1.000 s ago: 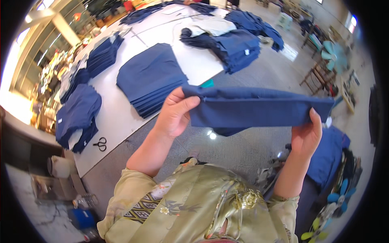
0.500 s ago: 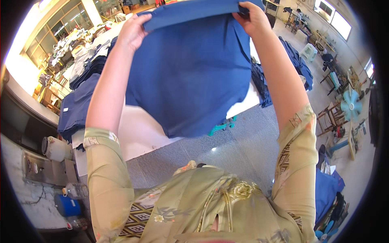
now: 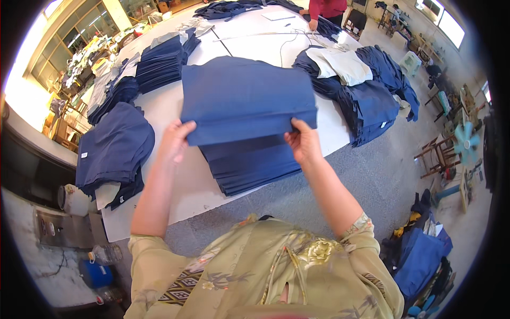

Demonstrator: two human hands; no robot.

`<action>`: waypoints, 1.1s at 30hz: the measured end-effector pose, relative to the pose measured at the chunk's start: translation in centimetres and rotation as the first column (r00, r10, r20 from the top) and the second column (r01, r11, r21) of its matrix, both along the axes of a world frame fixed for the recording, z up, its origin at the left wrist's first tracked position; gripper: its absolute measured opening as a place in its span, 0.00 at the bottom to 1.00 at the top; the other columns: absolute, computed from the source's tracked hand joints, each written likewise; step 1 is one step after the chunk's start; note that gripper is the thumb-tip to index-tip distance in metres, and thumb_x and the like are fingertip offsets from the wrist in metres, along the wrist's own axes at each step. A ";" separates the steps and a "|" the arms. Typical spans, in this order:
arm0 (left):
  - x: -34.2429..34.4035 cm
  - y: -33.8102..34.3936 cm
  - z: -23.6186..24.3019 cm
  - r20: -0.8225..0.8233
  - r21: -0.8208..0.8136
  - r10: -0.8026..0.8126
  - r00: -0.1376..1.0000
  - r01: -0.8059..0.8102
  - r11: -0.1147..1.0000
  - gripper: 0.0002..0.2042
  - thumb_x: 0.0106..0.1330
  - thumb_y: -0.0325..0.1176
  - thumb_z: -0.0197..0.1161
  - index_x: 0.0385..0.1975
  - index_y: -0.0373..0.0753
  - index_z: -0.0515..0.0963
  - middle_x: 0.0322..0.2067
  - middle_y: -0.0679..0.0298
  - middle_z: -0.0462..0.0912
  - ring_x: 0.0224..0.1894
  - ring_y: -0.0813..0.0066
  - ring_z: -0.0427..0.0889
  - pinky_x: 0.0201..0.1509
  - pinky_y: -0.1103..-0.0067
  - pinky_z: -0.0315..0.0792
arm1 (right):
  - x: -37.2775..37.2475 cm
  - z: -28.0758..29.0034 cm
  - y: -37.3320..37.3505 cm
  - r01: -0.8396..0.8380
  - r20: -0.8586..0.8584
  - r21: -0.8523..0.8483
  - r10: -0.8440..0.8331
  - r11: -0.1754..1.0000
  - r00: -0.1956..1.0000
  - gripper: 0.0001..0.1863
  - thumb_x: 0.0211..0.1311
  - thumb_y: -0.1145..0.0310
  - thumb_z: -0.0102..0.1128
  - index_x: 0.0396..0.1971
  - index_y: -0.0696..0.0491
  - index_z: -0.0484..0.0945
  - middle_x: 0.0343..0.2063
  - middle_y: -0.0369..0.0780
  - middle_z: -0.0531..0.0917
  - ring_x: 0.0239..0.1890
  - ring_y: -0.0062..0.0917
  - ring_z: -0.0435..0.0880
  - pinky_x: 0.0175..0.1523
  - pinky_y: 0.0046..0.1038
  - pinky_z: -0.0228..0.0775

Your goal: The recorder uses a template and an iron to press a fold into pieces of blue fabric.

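Observation:
A dark blue fabric piece is stretched between my two hands above the white table. Its near edge is gripped at the left corner by my left hand, thumb on top. My right hand pinches the same edge near its right end. Directly under the piece lies a stack of blue fabric pieces at the table's near edge, partly covered by it. I cannot tell whether the held piece's far side touches the stack.
Blue fabric piles stand on the white table to the left and far left. More piles lie at right, with a pale cloth on top. A co-worker in a red top handles dark fabric across the table.
Both my hands have come down and nearer with the blue fabric piece, which hung raised before and now lies nearly flat over the stack. The table's far side and the co-worker have come into view.

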State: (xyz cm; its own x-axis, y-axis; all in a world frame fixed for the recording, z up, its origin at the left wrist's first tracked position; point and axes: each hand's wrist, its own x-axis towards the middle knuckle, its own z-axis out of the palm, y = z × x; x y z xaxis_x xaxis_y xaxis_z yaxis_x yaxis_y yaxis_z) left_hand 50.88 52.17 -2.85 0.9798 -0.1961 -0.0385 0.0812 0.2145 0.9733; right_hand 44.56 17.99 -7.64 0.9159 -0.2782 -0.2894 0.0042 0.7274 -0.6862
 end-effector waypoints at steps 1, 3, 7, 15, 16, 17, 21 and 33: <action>0.0 -0.4 -3.3 -0.102 -0.025 0.024 0.994 -0.027 0.999 0.13 0.64 0.29 0.63 0.47 0.35 0.76 0.42 0.59 0.84 0.41 0.73 0.84 0.45 0.74 0.78 | 0.5 -2.7 0.2 0.004 -0.088 0.056 0.001 0.998 0.996 0.07 0.58 0.73 0.64 0.35 0.55 0.78 0.29 0.38 0.83 0.24 0.24 0.81 0.27 0.25 0.77; 0.4 0.3 -9.7 -0.270 0.089 0.039 0.962 -0.016 0.996 0.11 0.64 0.29 0.62 0.46 0.36 0.76 0.38 0.60 0.84 0.36 0.70 0.84 0.37 0.70 0.79 | 1.2 -7.0 0.4 -0.020 -0.132 -0.006 0.019 1.000 0.991 0.08 0.59 0.72 0.64 0.37 0.55 0.77 0.29 0.38 0.83 0.25 0.24 0.81 0.27 0.25 0.78; -1.3 -0.5 -14.4 -0.364 0.147 0.057 0.930 -0.003 0.989 0.09 0.65 0.29 0.61 0.43 0.36 0.76 0.36 0.60 0.84 0.32 0.68 0.84 0.31 0.68 0.79 | 0.1 -11.8 -0.6 -0.133 -0.209 -0.164 0.097 0.978 0.973 0.13 0.61 0.68 0.64 0.42 0.56 0.74 0.33 0.39 0.82 0.29 0.26 0.83 0.29 0.27 0.79; -5.5 -2.2 -13.2 0.672 0.741 -0.061 0.738 -0.668 0.074 0.21 0.62 0.28 0.61 0.55 0.30 0.71 0.55 0.44 0.72 0.57 0.52 0.74 0.61 0.63 0.69 | -14.4 -13.1 -8.1 -0.253 -0.414 -0.324 0.104 0.912 0.905 0.16 0.66 0.61 0.60 0.47 0.55 0.71 0.36 0.38 0.80 0.35 0.24 0.83 0.35 0.27 0.78; -6.1 -4.8 -11.6 0.650 0.745 -0.067 0.757 -0.618 0.251 0.22 0.61 0.28 0.61 0.57 0.30 0.69 0.57 0.44 0.70 0.61 0.50 0.69 0.65 0.64 0.62 | -17.7 -13.9 -9.5 -0.191 -0.417 -0.325 0.041 0.926 0.908 0.16 0.66 0.61 0.60 0.47 0.55 0.71 0.36 0.38 0.80 0.35 0.24 0.83 0.35 0.27 0.78; -6.7 -7.8 -10.0 0.621 0.731 -0.087 0.779 -0.535 0.424 0.24 0.60 0.27 0.61 0.58 0.30 0.68 0.59 0.44 0.68 0.65 0.48 0.64 0.70 0.66 0.56 | -21.2 -15.2 -10.8 -0.211 -0.418 -0.332 0.057 0.919 0.907 0.15 0.66 0.62 0.59 0.47 0.54 0.72 0.36 0.37 0.80 0.35 0.24 0.83 0.35 0.27 0.77; -11.6 -19.7 -11.3 0.538 0.664 -0.312 0.783 -0.166 0.729 0.18 0.59 0.25 0.60 0.51 0.31 0.74 0.55 0.50 0.73 0.59 0.53 0.71 0.66 0.68 0.62 | -33.8 -18.3 -13.4 -0.098 -0.452 -0.326 -0.064 0.940 0.890 0.16 0.64 0.66 0.56 0.47 0.58 0.73 0.36 0.39 0.81 0.33 0.24 0.83 0.33 0.26 0.77; -47.1 -54.5 -17.1 0.339 0.709 -0.938 -0.071 0.674 0.205 0.11 0.63 0.27 0.57 0.44 0.35 0.79 0.41 0.53 0.80 0.46 0.59 0.79 0.52 0.71 0.72 | -68.2 -17.2 -12.5 0.676 -0.483 -0.282 -0.710 0.680 0.513 0.14 0.63 0.71 0.53 0.48 0.57 0.73 0.35 0.38 0.80 0.33 0.23 0.83 0.35 0.26 0.77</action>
State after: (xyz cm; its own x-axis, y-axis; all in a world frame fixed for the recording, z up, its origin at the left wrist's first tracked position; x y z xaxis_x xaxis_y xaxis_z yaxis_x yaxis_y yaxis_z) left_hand 3.74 -2.31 -19.95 -0.1736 -0.9702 0.1691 -0.5766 0.2393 0.7812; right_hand -23.67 5.50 -24.89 0.1282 -0.7866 -0.6041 0.1312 0.6172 -0.7758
